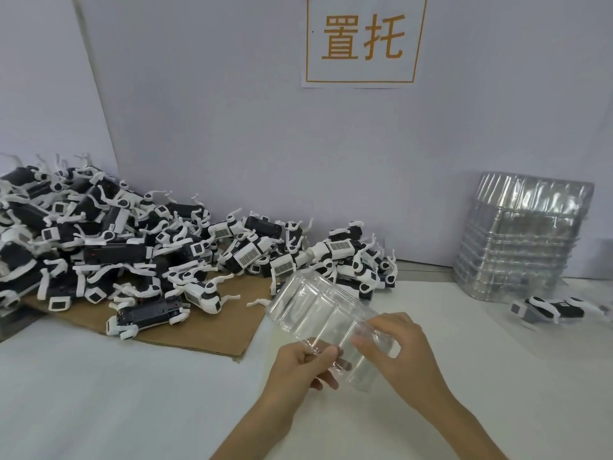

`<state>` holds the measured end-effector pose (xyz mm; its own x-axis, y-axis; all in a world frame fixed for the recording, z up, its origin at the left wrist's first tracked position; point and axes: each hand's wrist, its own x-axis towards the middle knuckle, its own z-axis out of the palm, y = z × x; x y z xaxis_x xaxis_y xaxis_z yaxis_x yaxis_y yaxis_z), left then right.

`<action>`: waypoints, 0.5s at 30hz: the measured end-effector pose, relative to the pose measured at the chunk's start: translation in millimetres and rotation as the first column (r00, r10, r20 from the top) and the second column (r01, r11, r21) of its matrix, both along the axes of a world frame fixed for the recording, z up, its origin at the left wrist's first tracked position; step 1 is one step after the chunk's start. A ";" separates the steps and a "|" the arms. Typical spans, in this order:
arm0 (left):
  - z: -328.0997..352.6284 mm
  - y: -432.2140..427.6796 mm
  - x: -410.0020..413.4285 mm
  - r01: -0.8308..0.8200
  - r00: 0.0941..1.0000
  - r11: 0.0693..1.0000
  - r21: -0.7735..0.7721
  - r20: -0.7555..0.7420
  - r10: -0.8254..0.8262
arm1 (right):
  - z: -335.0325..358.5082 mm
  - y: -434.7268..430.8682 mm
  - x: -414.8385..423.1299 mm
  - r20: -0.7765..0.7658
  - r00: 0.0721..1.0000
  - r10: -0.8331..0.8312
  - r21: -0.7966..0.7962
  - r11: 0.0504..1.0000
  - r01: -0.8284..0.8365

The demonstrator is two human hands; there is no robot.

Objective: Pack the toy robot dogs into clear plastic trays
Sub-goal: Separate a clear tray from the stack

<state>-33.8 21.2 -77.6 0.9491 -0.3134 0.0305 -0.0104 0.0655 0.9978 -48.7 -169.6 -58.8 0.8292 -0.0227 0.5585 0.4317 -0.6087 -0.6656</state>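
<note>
Left hand (300, 365): fingers closed, pinching the near end of the clear tray (326, 318).
Right hand (403, 355): fingers curled over the tray's near right side, gripping it.
Tray: held tilted above the worktop (99, 393).
Cardboard sheet (212, 330): left, under the dogs.
Toy robot dogs (126, 240): heaped at the far left edge.
Packed dog (550, 308): right edge.
Tray stack (520, 237): far right corner.

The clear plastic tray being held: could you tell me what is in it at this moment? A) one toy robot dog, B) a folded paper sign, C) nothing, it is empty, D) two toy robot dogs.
C: the clear plastic tray, held by the left hand and the right hand, shows only see-through compartments, while the toy robot dogs lie piled on the table behind it.
</note>
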 end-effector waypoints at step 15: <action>4.9 -0.5 -2.2 0.009 1.000 1.000 -0.025 0.001 -0.009 | 8.8 -9.1 -3.5 0.032 0.999 -0.007 0.284 0.959 -0.003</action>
